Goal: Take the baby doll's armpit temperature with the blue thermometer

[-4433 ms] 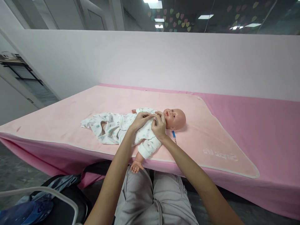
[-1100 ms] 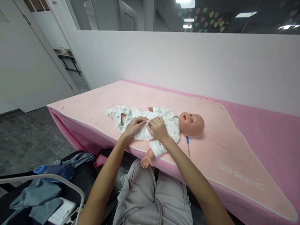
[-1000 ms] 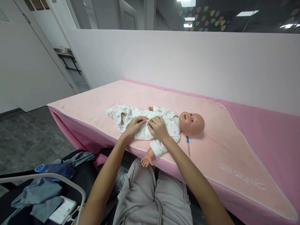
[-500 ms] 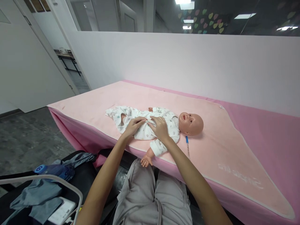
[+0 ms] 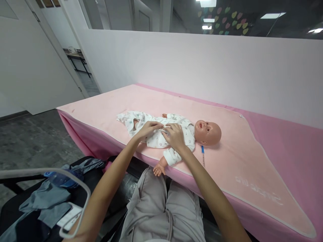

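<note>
A baby doll (image 5: pixel 207 133) lies on its back on a pink padded table, head to the right, dressed in a white printed outfit (image 5: pixel 157 139). My left hand (image 5: pixel 150 129) rests at the middle of the outfit, fingertips bent in against the cloth. Just right of it, my right hand (image 5: pixel 174 135) is on the doll's chest, thumb and fingers drawn together at the fabric. The fingertips of both hands nearly meet; any fold of cloth between them is too small to make out. One doll arm (image 5: pixel 160 167) hangs over the table's near edge.
A thin blue-capped stick (image 5: pixel 203 155) lies below the doll's head on the pink sheet (image 5: pixel 239 154). At the lower left, a black chair holds grey-blue cloth (image 5: pixel 44 200), a blue bottle (image 5: pixel 63 178) and a white box (image 5: pixel 70 215). A white wall stands behind the table.
The camera view has shifted slightly, moving the scene a little to the right. Both hands stay at the front of the outfit, with only small finger movement.
</note>
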### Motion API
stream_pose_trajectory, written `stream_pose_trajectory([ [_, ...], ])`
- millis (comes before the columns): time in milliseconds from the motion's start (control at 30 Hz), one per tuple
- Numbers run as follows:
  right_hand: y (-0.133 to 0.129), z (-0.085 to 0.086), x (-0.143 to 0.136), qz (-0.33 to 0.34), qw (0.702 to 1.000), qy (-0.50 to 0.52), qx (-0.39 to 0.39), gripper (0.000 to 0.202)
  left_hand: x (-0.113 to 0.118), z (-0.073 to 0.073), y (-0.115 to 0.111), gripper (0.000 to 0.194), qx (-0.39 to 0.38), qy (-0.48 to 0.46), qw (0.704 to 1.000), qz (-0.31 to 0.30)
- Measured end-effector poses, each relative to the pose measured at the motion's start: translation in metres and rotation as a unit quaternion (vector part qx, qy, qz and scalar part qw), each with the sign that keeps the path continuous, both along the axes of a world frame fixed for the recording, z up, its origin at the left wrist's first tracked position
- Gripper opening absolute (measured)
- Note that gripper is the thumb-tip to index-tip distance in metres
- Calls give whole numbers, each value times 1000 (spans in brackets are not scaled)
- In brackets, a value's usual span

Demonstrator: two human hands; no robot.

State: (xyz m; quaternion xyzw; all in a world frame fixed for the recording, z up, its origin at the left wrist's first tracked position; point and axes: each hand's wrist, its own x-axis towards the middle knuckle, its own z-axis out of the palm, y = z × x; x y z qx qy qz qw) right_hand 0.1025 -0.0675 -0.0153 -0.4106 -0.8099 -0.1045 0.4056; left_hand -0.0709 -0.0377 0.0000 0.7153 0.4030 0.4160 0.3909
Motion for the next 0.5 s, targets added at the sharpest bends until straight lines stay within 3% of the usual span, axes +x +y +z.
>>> stream_pose_trajectory([
  [100, -30, 7, 20, -49, 997, 53, -6, 19, 14, 27, 24, 27, 63, 94, 993, 31],
  [200, -76, -3, 53, -145, 981, 126, -36, 20, 46, 43, 49, 25, 133, 114, 985, 8],
  [267, -108, -18, 77, -239, 962, 122, -58, 22, 72, 41, 60, 28, 126, 124, 983, -58],
  [367, -145, -44, 105, -357, 930, 36, -78, 33, 102, 25, 67, 43, 65, 167, 977, -113],
  [500, -161, -58, 116, -395, 915, -14, -84, 40, 107, 7, 66, 50, 34, 146, 970, -192],
])
